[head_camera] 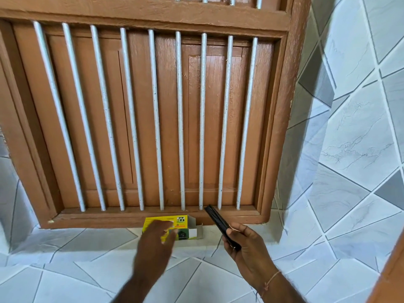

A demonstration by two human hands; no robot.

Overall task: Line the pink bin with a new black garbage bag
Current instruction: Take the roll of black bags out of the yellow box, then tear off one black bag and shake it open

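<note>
Folded black garbage bag in right hand grip, left hand open at box

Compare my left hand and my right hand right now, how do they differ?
The left hand is empty, fingers spread, reaching over the yellow box on the ledge; the right hand is closed on a folded black bag. The left looks motion-blurred, the right sharp. Only the right wrist wears a thread bracelet. Both are bare.
</note>
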